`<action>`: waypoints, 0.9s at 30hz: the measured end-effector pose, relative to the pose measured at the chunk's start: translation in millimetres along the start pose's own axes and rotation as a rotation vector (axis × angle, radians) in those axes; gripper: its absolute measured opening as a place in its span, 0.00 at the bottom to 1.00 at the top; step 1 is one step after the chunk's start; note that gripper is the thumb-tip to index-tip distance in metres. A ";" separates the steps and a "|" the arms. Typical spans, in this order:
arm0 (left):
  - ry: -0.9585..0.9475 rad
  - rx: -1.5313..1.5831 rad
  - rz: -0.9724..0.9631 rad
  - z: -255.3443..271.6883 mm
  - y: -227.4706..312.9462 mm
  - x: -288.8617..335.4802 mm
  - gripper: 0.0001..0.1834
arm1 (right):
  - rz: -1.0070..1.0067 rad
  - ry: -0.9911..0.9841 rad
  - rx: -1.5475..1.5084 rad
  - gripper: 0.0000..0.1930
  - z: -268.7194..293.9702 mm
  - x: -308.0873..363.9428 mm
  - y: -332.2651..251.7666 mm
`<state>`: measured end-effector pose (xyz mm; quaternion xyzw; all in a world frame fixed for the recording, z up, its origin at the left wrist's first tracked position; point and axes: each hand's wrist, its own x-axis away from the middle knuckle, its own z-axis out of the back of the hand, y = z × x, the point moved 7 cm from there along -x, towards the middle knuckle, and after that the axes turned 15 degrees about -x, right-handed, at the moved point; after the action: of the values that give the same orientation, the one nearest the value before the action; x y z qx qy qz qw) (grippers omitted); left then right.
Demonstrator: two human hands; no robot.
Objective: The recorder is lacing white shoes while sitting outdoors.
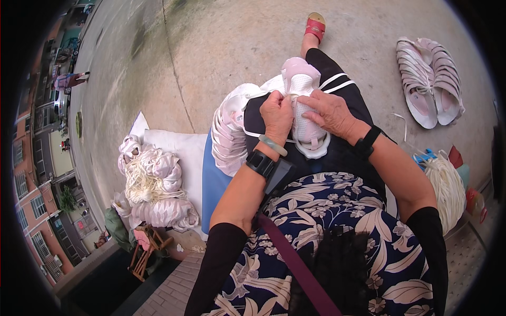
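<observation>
A pale pink and white shoe upper (304, 125) lies on my lap, its toe end pointing away from me. White shoelace (337, 84) trails from it to both sides across my dark trousers. My left hand (276, 113) is closed at the upper's left edge, pinching a bit of lace near the tongue. Opposite it, my right hand (332, 113) reaches over the right edge, thumb and forefinger closed at the same spot; its fingers partly hide what they pinch. Beside my left wrist, a stack of nested pink-white shoe uppers (232, 129) leans against my thigh.
Bundled uppers (158, 168) with loose cream laces lie on a white sheet (174, 145) at left. More stacked uppers (429, 81) rest on the concrete at far right. Below them hangs a thick bunch of cream laces (445, 189). A small wooden stool (147, 253) stands at lower left.
</observation>
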<state>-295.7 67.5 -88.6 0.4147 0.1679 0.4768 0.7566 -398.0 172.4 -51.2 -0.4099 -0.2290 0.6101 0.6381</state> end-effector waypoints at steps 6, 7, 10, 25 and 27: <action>0.122 -0.383 -0.363 2.6 31.2 3.6 0.07 | -0.041 -0.032 0.037 0.18 -2.1 -2.1 3.7; 0.136 -0.448 -0.390 2.9 32.8 4.5 0.07 | -0.037 -0.034 0.035 0.18 -2.6 -2.6 3.3; 0.116 -0.352 -0.224 9.4 21.9 1.4 0.09 | -0.040 -0.032 0.031 0.18 -3.0 -3.3 2.8; -0.067 -0.682 -0.622 19.5 63.9 32.0 0.23 | -0.011 0.138 -0.069 0.11 2.7 -3.5 11.5; -0.138 -0.741 -0.575 16.6 68.5 32.0 0.20 | -0.043 0.116 -0.085 0.10 1.7 -3.8 11.8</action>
<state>-309.2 101.1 -20.2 0.0841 0.0435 0.2471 0.9643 -406.9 168.2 -59.0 -0.4664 -0.2262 0.5610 0.6454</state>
